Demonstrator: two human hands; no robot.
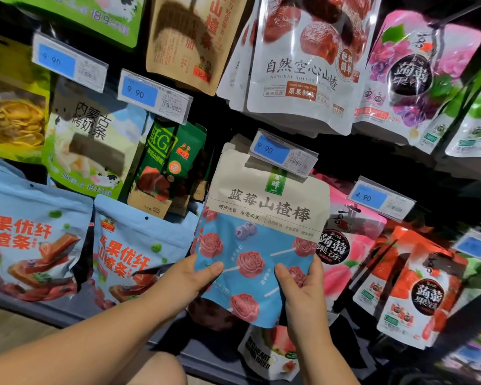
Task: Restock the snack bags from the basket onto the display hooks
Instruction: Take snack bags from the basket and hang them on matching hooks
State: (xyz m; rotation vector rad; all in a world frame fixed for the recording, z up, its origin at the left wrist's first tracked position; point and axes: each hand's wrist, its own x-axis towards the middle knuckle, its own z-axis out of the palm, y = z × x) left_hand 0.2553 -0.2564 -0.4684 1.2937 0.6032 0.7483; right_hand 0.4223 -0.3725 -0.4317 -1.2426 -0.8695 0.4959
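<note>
A beige and blue snack bag (264, 226) printed with pink rose lollipops is held up against the display wall, its top edge tucked behind a 9.90 price tag (283, 154) at a hook's tip. My left hand (190, 276) grips the bag's lower left edge, thumb on the front. My right hand (303, 290) grips the lower right edge, thumb on the front as well. The hook itself is hidden behind the tag and bag. The basket is out of view.
Hanging bags crowd all sides: blue hawthorn-strip bags (134, 254) to the left, a green bag (170, 165), white hawthorn bags (303, 65) above, pink and red jelly pouches (417, 287) to the right. A watermelon bag (270, 354) hangs below. Wooden floor (14, 329) shows at lower left.
</note>
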